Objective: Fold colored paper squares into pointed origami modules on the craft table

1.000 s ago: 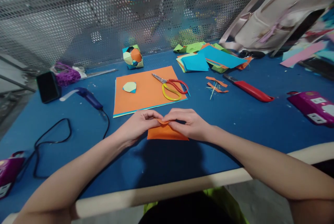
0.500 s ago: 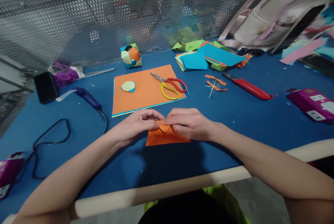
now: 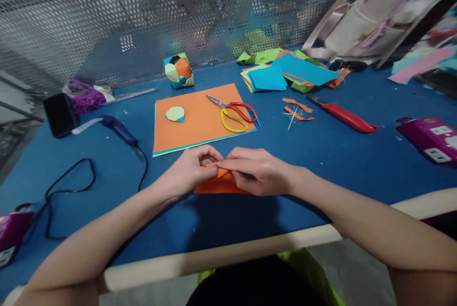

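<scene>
A folded piece of orange paper [image 3: 221, 185] is held between both hands just above the blue table, close to its front edge. My left hand [image 3: 194, 165] pinches its upper left side between thumb and fingers. At the top, my right hand [image 3: 259, 169] presses on a small folded flap, fingers closed and partly covering the paper's right side. Beyond the hands lies a stack of coloured sheets [image 3: 193, 134], orange on top. Scissors [image 3: 233, 114] with one red and one yellow handle rest on it, beside a small pale green and blue folded paper piece [image 3: 175, 114].
A paper ball [image 3: 179, 72] stands by the perforated metal panel. Blue and green papers [image 3: 267, 78], paper scraps [image 3: 298, 109] and a red cutter [image 3: 348, 118] lie right. A corded blue glue gun [image 3: 119, 130], phone [image 3: 60, 114] and purple yarn [image 3: 85, 96] are left; a purple power strip [image 3: 430, 139] far right.
The orange paper has tilted and shifted slightly left, and its small pointed flap shows less. My right fingers have moved a little left along the top. The camera view has shifted slightly.
</scene>
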`<action>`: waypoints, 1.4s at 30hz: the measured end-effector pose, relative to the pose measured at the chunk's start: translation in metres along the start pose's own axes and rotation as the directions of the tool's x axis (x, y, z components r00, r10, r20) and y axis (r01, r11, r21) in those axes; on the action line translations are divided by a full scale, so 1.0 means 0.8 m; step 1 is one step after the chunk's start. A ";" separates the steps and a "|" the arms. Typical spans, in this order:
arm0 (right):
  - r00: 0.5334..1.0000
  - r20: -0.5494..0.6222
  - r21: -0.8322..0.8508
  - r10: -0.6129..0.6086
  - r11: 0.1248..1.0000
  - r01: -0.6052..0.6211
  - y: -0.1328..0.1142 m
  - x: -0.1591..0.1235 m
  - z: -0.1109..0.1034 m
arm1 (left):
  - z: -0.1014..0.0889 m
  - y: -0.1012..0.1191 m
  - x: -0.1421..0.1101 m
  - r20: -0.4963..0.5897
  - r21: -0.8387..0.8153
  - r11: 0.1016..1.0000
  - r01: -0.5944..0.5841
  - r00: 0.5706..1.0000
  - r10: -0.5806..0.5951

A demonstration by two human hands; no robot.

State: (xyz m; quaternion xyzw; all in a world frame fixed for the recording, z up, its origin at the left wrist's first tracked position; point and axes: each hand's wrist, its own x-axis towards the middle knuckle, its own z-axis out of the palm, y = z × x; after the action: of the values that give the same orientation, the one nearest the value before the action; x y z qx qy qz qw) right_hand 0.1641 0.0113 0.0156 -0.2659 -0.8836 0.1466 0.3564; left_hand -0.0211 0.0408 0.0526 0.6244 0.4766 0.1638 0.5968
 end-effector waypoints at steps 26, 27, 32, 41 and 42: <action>1.000 0.029 -0.042 -0.008 0.999 0.010 0.001 -0.001 0.006 | 0.002 -0.008 0.002 0.006 0.034 0.999 -0.027 1.000 0.027; 1.000 0.023 -0.027 -0.004 1.000 0.005 0.000 -0.001 0.006 | 0.002 -0.008 0.002 0.001 0.050 0.998 -0.036 0.999 0.036; 0.990 -0.060 0.018 0.124 0.992 -0.123 -0.002 -0.001 0.007 | 0.004 -0.009 0.001 -0.017 0.091 0.993 -0.075 0.997 0.077; 0.964 -0.051 -0.052 0.263 0.963 -0.265 -0.004 0.001 0.007 | 0.009 -0.011 0.001 -0.092 0.157 0.981 -0.117 0.987 0.133; 0.964 -0.061 -0.056 0.260 0.963 -0.264 -0.004 0.001 0.007 | 0.009 -0.011 0.001 -0.091 0.143 0.983 -0.117 0.987 0.131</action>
State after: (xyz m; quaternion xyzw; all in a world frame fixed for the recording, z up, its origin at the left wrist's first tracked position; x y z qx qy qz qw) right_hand 0.1583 0.0087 0.0136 -0.3956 -0.8350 0.1571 0.3486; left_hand -0.0186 0.0360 0.0427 0.6833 0.4761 0.1986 0.5167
